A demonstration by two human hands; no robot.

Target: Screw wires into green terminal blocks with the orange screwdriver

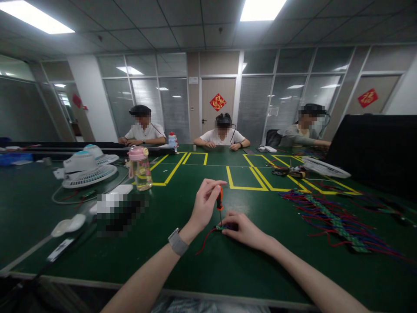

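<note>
My left hand point(206, 202) is closed around the orange and black handle of a screwdriver point(220, 202), which stands upright with its shaft pointing down. The tip meets a small green circuit board point(220, 228) on the green table. My right hand point(241, 229) grips that board between thumb and fingers, hiding part of it. A red wire point(204, 241) runs from the board toward the lower left. Dark wires show beneath my right fingers.
Rows of green circuit boards point(339, 224) with red and blue wires lie to the right. Yellow tape point(250, 188) marks the table point(182, 265). At left are a pink-lidded bottle point(140, 171) and white fans point(87, 169). A black screen-like panel point(378, 156) stands at right; three people sit opposite.
</note>
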